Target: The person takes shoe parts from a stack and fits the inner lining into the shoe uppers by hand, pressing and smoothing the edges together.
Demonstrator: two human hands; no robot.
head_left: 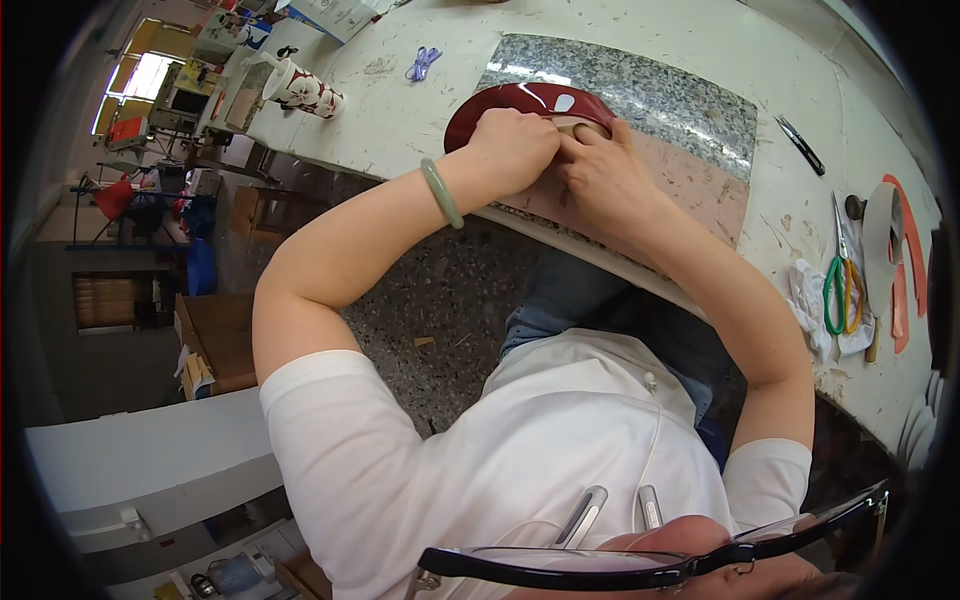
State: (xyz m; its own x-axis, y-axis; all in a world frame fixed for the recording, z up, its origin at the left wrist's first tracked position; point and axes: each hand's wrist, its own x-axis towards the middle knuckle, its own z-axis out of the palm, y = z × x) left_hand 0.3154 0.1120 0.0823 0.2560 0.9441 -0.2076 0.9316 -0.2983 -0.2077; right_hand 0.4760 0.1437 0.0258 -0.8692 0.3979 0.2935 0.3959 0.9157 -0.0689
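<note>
I am looking down over my own chest at both hands working on a glossy dark red leather piece (520,103), a curved, rounded shape that lies on a speckled stone slab (650,95) near the front edge of the white workbench (400,120). My left hand (512,148), with a green bangle (441,192) on its wrist, is curled almost into a fist, knuckles up, pressing down on the near edge of the red piece; I cannot see whether its fingertips pinch anything underneath. My right hand (608,172) lies just beside it, touching it, fingers mostly closed and the index finger stretched forward onto a pale tan strip (572,125) at the red piece's edge. I judge the red piece to be light and flexible, stiff enough to hold its curve but easy to crease, and its shiny face looks slippery and likely to show scratches or prints. I would hold it by the edges, pressing flat against the slab. Well off to my right lie green-handled scissors (838,275) on a white rag (812,300), with red curved offcuts (905,260) beyond them. A flowered mug (303,88) stands far left.
</note>
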